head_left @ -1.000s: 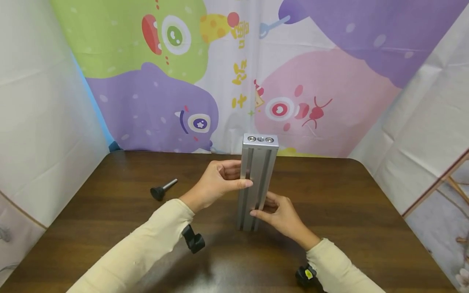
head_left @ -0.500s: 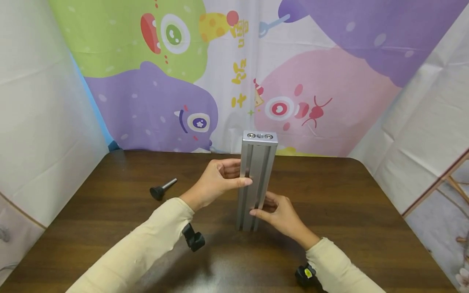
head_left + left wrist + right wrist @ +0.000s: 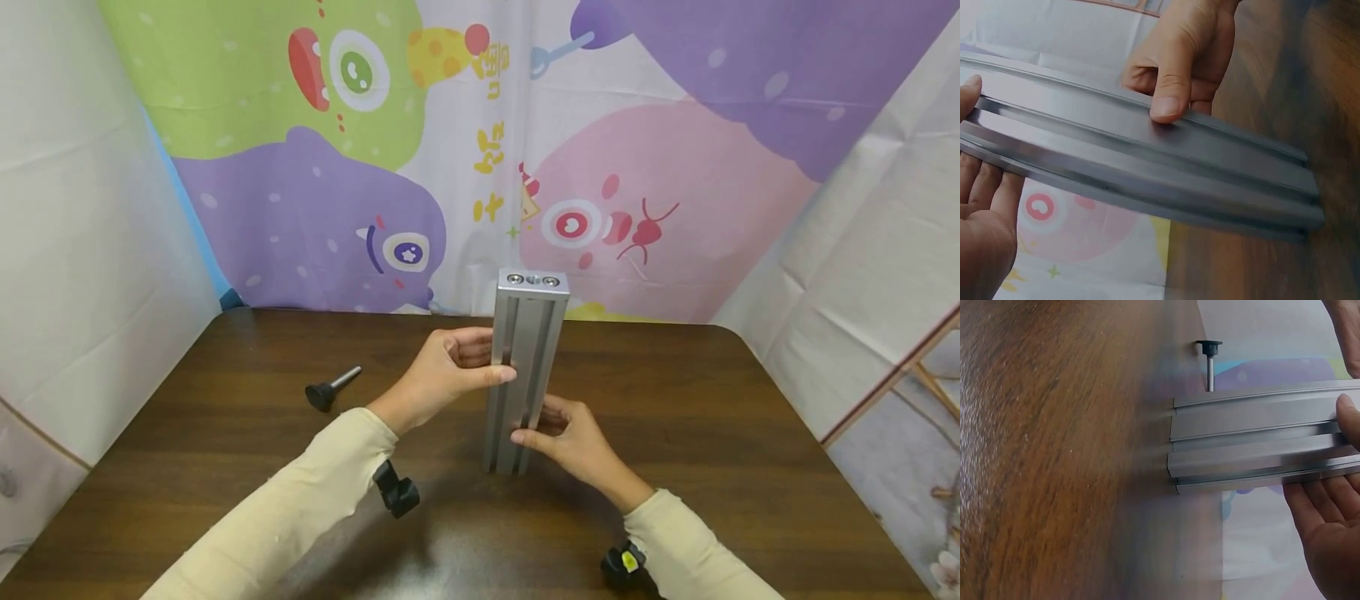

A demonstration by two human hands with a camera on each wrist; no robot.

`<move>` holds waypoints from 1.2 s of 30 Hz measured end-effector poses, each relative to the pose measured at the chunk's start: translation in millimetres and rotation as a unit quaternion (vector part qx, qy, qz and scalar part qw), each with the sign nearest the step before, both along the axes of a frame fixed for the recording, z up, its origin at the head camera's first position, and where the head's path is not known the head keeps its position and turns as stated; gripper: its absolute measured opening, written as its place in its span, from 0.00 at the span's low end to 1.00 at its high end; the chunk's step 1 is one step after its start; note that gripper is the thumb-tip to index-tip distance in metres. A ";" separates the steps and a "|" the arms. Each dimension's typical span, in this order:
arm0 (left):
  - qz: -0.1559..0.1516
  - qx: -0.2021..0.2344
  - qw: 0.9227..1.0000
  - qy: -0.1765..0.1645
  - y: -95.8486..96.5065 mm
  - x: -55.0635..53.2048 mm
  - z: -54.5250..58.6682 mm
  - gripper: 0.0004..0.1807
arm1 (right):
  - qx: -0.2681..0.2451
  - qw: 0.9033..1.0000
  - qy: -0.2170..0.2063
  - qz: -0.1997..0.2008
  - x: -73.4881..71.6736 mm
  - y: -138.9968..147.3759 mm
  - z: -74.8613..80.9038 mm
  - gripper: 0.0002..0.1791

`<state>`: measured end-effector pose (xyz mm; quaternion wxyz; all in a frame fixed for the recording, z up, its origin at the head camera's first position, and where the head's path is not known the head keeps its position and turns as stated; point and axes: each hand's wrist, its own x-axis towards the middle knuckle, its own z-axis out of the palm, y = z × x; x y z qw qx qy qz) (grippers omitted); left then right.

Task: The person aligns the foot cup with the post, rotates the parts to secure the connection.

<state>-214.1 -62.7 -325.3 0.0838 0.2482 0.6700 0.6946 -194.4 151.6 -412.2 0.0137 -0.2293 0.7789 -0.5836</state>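
An aluminium extrusion bar (image 3: 528, 342) with long grooves stands nearly upright in front of me. Its top end face shows two screws and a hole between them. My left hand (image 3: 438, 372) grips the bar about midway up, thumb on the near face and fingers at its left side. Lower down, my right hand (image 3: 583, 443) holds it from the right, thumb on the near face and fingers partly hidden behind. In the right wrist view the bar's lower end (image 3: 1179, 447) is close over the wooden table (image 3: 1054, 456).
A black levelling foot (image 3: 321, 396) with a metal stem lies on the table, left of my left hand. Behind the table's back edge hangs a cartoon-printed curtain (image 3: 480, 167). Pale cloth (image 3: 67, 233) hangs at both sides.
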 end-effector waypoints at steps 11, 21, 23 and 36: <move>-0.003 -0.025 1.000 -0.015 -42.9 -7.8 -20.5 0.28 | -0.009 1.000 -0.020 0.010 -1.4 -0.7 -1.0 0.17; 0.207 -0.165 0.964 -0.025 -143.5 -3.1 -51.4 0.36 | -0.007 1.000 -0.023 0.016 -0.3 -0.5 -5.6 0.15; 0.233 -0.188 0.953 -0.038 -161.8 0.3 -58.7 0.38 | -0.006 0.999 -0.027 0.018 -0.4 -0.6 -7.3 0.15; 0.288 -0.296 0.905 -0.099 -201.8 -0.6 -104.6 0.45 | -0.010 0.999 -0.028 0.021 -0.6 -1.2 -8.2 0.15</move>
